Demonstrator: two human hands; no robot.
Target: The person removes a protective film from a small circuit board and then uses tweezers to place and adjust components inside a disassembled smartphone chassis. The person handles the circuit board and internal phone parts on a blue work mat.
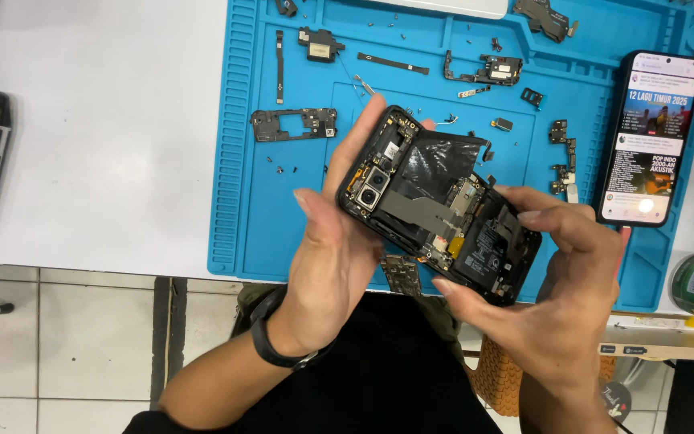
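Both hands, left hand [335, 257] and right hand [564, 289], hold the opened phone [435, 205] tight; many small parts [295, 124] already lie out on the blue mat [242, 161].

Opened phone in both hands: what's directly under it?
Under the opened phone a small dark circuit board lies on the blue mat. The left hand, the right hand and the phone cover whatever else lies beneath.

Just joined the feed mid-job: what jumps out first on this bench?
The opened phone, back off and insides bared, held over the near edge of the blue repair mat by the left hand and right hand. Removed phone parts lie scattered across the mat. At the mat's right edge a second phone lies with its screen lit.
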